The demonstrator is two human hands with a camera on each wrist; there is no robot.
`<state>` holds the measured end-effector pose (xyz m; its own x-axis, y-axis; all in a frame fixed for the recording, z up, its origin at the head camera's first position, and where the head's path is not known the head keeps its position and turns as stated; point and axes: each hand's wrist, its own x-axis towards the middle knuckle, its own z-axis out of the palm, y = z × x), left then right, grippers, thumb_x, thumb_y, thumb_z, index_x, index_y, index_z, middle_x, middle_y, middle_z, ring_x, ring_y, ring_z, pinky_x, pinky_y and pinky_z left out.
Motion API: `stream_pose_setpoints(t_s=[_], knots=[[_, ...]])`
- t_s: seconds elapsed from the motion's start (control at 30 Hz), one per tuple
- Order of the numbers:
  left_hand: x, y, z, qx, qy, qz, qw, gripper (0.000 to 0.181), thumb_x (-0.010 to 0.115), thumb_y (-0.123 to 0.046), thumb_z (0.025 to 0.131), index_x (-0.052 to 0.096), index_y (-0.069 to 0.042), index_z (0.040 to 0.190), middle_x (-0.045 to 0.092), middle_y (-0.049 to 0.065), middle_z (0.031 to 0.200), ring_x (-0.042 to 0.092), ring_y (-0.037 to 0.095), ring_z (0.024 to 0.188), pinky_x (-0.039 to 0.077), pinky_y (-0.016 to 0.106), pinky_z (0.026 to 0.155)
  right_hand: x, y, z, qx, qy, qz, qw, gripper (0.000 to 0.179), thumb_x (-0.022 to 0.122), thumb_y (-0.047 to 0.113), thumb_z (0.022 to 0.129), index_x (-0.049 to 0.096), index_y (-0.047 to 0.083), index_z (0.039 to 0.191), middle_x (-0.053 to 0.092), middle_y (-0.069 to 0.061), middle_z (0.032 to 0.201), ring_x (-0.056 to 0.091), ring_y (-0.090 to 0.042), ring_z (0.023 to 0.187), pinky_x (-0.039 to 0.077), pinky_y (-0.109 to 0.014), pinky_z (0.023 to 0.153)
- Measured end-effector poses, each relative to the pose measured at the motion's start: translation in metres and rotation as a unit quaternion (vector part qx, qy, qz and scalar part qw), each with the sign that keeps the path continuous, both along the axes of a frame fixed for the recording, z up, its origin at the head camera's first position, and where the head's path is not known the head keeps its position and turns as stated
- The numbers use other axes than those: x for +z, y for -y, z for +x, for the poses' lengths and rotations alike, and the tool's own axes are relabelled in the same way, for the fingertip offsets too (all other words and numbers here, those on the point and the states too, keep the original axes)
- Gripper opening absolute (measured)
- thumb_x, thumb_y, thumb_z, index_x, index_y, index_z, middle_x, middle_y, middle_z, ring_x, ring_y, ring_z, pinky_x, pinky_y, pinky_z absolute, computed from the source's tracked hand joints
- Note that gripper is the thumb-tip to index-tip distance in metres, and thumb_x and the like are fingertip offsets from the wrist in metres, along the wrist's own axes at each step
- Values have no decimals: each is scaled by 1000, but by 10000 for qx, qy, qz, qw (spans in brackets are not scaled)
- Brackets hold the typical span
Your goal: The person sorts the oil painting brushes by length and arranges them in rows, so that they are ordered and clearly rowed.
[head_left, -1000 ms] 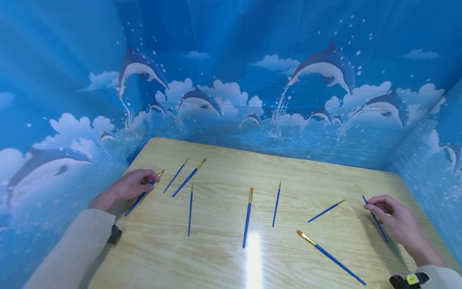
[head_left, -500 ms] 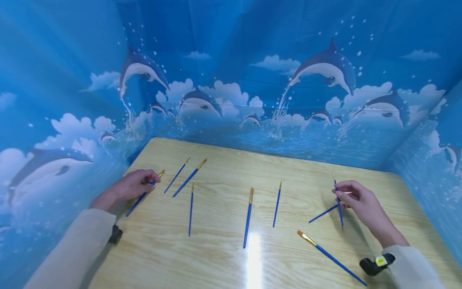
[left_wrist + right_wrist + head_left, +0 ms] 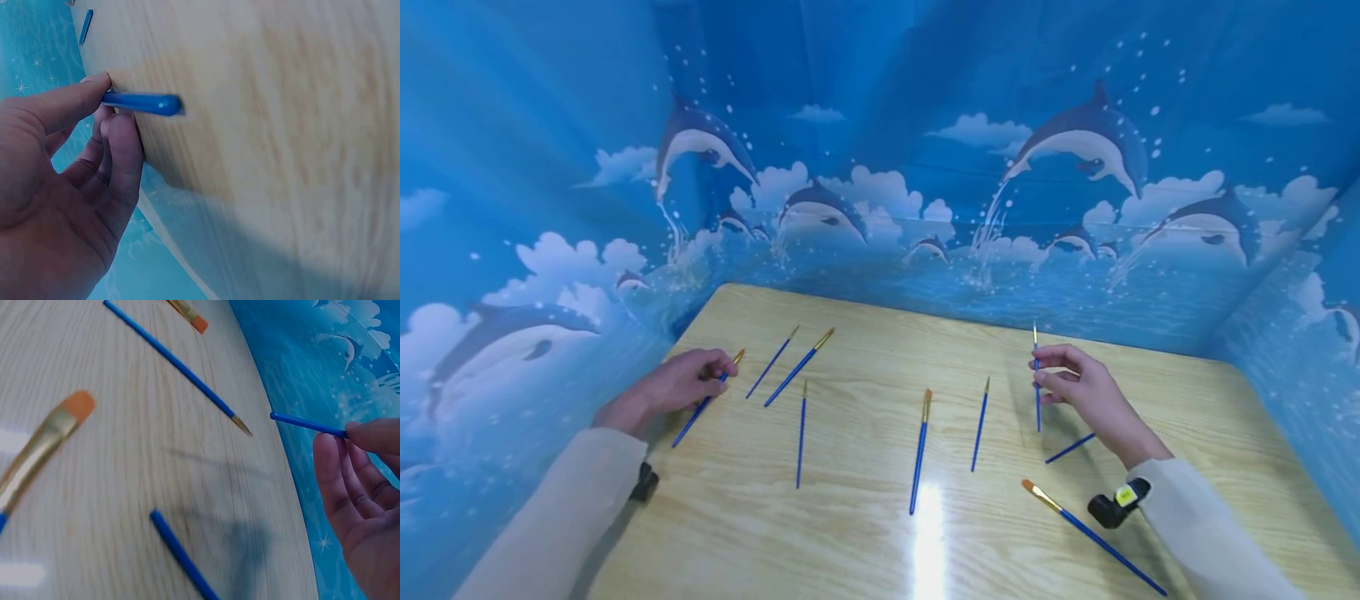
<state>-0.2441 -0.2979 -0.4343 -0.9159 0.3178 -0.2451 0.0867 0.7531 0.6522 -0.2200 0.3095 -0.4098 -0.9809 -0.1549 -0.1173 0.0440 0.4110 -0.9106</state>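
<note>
At the table's left side, my left hand [image 3: 681, 385] pinches a blue-handled paintbrush [image 3: 691, 423] between thumb and fingers, its bristles pointing away from me. Its rounded handle end [image 3: 150, 104] sticks out toward the camera in the left wrist view. My right hand [image 3: 1090, 400] holds a thin paintbrush [image 3: 1038, 410] by the handle, tip upward, above the table's far right part. In the right wrist view, that handle [image 3: 306, 422] is clear of the tabletop. Below the right hand lies another thin paintbrush [image 3: 1070, 448], its tip hidden behind the wrist.
Several more brushes lie spread on the wooden table [image 3: 857, 358]: two slanted ones [image 3: 772, 362] near the left hand, a thin one [image 3: 801, 437], a flat one [image 3: 918, 457], another thin one [image 3: 981, 425], and a large one [image 3: 1097, 537]. A dolphin-print curtain [image 3: 880, 150] surrounds the table.
My right hand has carried the thin paintbrush leftward and a little farther from me, passing over the short brush on the table. The left hand stays in place with its paintbrush.
</note>
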Motion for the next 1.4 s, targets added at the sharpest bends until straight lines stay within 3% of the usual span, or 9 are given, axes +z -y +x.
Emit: stream_pose_setpoints(t_s=[0.33,0.63,0.83,1.1,1.4], knots=[[-1,2,0,40,49,-31,10000,24,64,-10,109,64,-4,132,60,14,116,58,23,95,55,35,68,-4,41,-26,52,133,-595,9981,53,61,12,112,42,-5,158,50,-23,147,70,-19,113,65,-32,93],[-1,1,-3,9,145,108,9998,23,63,-10,109,63,-4,132,59,14,115,56,23,90,54,35,66,-5,78,-50,-55,260,-693,9972,51,60,6,111,45,-4,158,48,-27,149,68,-29,116,65,-33,92],[-1,0,-3,-2,193,171,9997,24,63,-9,109,62,-3,133,58,14,116,56,22,87,54,34,64,-9,93,-62,-105,325,-528,9980,51,60,4,110,45,-3,159,49,-26,149,68,-33,119,65,-34,93],[2,0,0,79,237,141,9996,23,63,-10,109,62,-4,131,60,15,118,58,24,93,55,35,66,-15,106,-75,-277,507,-229,9981,48,62,3,109,49,-3,155,52,-25,145,71,-16,92,67,-34,85],[0,0,-1,150,224,74,9996,25,64,-11,108,63,-5,132,59,14,119,58,23,90,56,34,66,-28,117,-82,-355,726,500,9955,40,66,-2,105,57,-1,144,58,-17,123,71,-17,79,67,-33,72]])
